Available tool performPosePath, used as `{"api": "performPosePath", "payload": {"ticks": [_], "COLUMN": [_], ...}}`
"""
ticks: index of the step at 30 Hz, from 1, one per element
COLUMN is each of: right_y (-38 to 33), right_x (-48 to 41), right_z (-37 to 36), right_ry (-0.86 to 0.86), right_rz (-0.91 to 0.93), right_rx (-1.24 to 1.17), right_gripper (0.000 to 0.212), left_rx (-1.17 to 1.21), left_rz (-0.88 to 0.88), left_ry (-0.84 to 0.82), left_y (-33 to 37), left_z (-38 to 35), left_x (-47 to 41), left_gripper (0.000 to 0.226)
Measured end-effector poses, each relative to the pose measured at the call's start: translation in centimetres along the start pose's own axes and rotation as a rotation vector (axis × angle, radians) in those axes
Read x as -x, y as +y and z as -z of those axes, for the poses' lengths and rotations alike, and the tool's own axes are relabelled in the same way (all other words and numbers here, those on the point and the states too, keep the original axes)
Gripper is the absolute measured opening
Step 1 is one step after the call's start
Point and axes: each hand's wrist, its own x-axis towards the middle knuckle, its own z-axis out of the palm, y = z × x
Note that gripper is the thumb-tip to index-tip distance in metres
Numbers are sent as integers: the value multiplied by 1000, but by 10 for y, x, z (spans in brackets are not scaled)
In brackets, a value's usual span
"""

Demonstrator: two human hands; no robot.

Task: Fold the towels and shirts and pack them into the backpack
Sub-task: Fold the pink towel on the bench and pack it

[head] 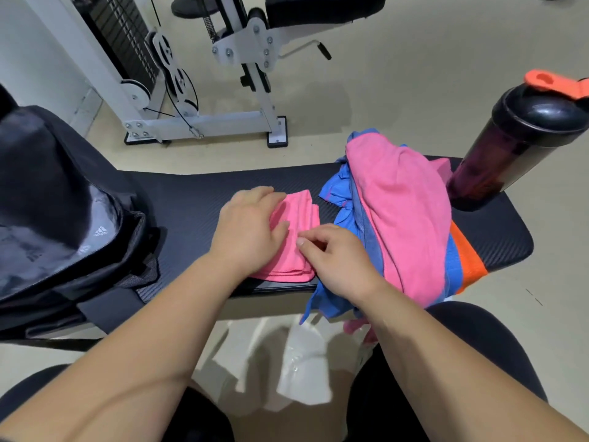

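Observation:
A small pink towel (302,212), folded into a narrow rectangle, lies in the middle of the black padded bench (191,199). My left hand (248,228) presses flat on the towel's left half, fingers spread. My right hand (338,260) pinches the towel's near right edge between thumb and fingers. To the right sits a loose pile of clothes: a large pink cloth (404,212) on top, blue fabric (338,189) under it and an orange piece (468,260) at the right edge. The black backpack (54,199) stands on the bench's left end.
A dark shaker bottle (510,145) with an orange flip cap stands on the bench's far right corner. A white weight machine (204,90) stands on the beige floor behind the bench. White cloth (302,365) hangs between my knees.

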Motion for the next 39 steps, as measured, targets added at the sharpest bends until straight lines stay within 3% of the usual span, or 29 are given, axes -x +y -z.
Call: {"api": "performPosePath", "payload": {"ticks": [4, 8, 10, 13, 17, 20, 24, 30, 32, 36, 39], "right_y": [0, -1, -1, -8, -10, 5, 15, 0, -13, -42, -57], "right_x": [0, 0, -4, -17, -35, -38, -38, -20, -4, 17, 4], "right_z": [1, 7, 10, 15, 12, 10, 9, 6, 6, 9, 13], "right_ry": [7, -42, 34, 164, -182, -380, -391, -322, -296, -445, -361], "right_rz": [-107, -200, -101, 192, 338, 303, 318, 226, 223, 213, 248], "right_rx": [-133, -81, 186, 432, 757, 847, 962, 862, 934, 990, 951], "right_gripper": [20, 28, 28, 24, 64, 72, 89, 101, 92, 58, 43], "left_rx": [-184, -261, -279, -267, -206, -75, -16, 4, 31, 58, -19], "left_rz": [10, 3, -3, 4, 11, 22, 30, 215, 224, 177, 82], "left_ry": [-263, -255, -267, -285, -263, -202, -165, -151, -172, -264, -331], "left_y": [-5, -9, -8, -6, -9, -16, -28, -52, -62, -75, -76], "left_z": [-25, -42, -42, -42, -43, -37, -24, -1, 6, 12, 13], "left_x": [9, 18, 17, 15, 15, 21, 44, 57, 58, 53, 40], "left_gripper": [82, 93, 100, 111, 118, 120, 107, 105, 107, 101, 102]}}
